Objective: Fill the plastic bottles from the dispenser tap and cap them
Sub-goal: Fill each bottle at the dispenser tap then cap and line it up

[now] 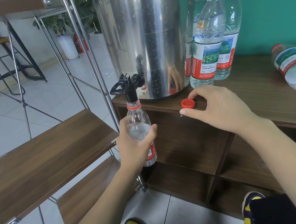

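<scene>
Dark wood-grain bench (261, 89) with open cubbies below stands against a teal wall (275, 7), with pale floor tiles beneath. On its left end sits a tall cylindrical stainless-steel dispenser (143, 35), whose black plastic tap (129, 85) juts out past the bench edge.

The left hand (135, 146) holds a clear plastic bottle with a red neck ring and red label (139, 129) upright under the tap, its open mouth right at the spout. Its fingers are wrapped around the bottle's middle, thumb on one side and fingertips on the other. Water shows inside the bottle, roughly up to the shoulder.

The right hand (218, 108) rests at the front edge of the bench, near the dispenser's base. A red screw cap (187, 103) lies open side up on the bench between the thumb and forefinger; the fingers are curved around it, apart, and I cannot tell whether they touch it.

Just right of the dispenser stand three capped clear water bottles with red caps (207, 38), close together. Further right, another labelled clear bottle (294, 65) lies on its side on the bench.

To the left, a metal-framed rack with brown wooden shelves (48, 158) stands beside the bench. Dark shoes with yellow patches (252, 205) show at the bottom.
</scene>
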Tool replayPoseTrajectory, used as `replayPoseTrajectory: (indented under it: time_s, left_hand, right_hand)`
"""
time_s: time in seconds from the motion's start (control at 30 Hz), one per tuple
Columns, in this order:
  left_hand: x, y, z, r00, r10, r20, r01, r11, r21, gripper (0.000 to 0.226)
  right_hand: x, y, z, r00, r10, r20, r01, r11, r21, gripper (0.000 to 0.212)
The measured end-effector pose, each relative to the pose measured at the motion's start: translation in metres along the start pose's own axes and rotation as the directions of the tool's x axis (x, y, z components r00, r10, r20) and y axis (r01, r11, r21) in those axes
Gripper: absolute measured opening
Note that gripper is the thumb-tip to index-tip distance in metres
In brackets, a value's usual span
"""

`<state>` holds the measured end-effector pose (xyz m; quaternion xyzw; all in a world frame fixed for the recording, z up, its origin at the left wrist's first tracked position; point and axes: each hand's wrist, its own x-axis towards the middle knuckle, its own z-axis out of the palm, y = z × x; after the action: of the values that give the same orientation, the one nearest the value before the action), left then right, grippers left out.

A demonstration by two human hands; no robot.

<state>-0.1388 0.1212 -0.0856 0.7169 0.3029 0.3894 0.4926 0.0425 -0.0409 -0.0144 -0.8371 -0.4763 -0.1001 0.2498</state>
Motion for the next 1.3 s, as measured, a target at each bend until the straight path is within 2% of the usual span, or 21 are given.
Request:
replayPoseTrajectory:
  time_s: [0.3, 1.1, 1.3]
  left_hand:
    - [0.0003, -0.0027, -0.0005, 1.000, 0.013, -0.014, -0.013, 1.000, 0.007, 0.064]
    - [0.0002, -0.0008, 0.0006, 1.000, 0.000, -0.003, 0.000, 1.000, 0.013, 0.069]
    - [-0.0005, -0.0003, -0.0008, 1.000, 0.010, -0.014, -0.010, 1.000, 0.012, 0.062]
  right_hand:
    - [-0.0011, -0.0012, -0.0008, 1.000, -0.023, -0.010, 0.023, 1.000, 0.018, 0.041]
    - [-0.0007, -0.0012, -0.0009, 1.000, -0.030, -0.003, 0.030, 0.999, -0.014, 0.046]
    - [-0.0013, -0.0009, 0.0003, 0.999, -0.032, -0.022, 0.032, 0.999, 0.011, 0.044]
